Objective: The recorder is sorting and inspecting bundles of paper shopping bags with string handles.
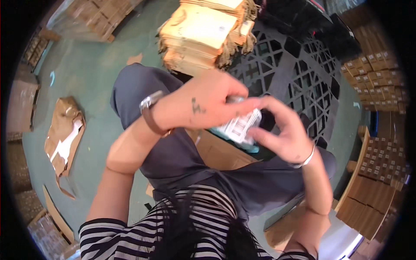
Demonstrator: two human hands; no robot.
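The person sits with both hands up over the lap. Between them is a small clear packet (239, 127) with a white label with black lines. The left hand (203, 104) is curled over the top of the packet and its fingers are closed on it. The right hand (284, 134) is half open, and its fingertips pinch the packet's lower side. The packet looks light, thin and a bit slippery, so holding it by the edges seems best. Just behind the packet sits a stack of brown paper bags (203, 37) on a black plastic pallet (299, 69). Left of the packet, torn cardboard (65, 134) lies on the green floor (91, 73).
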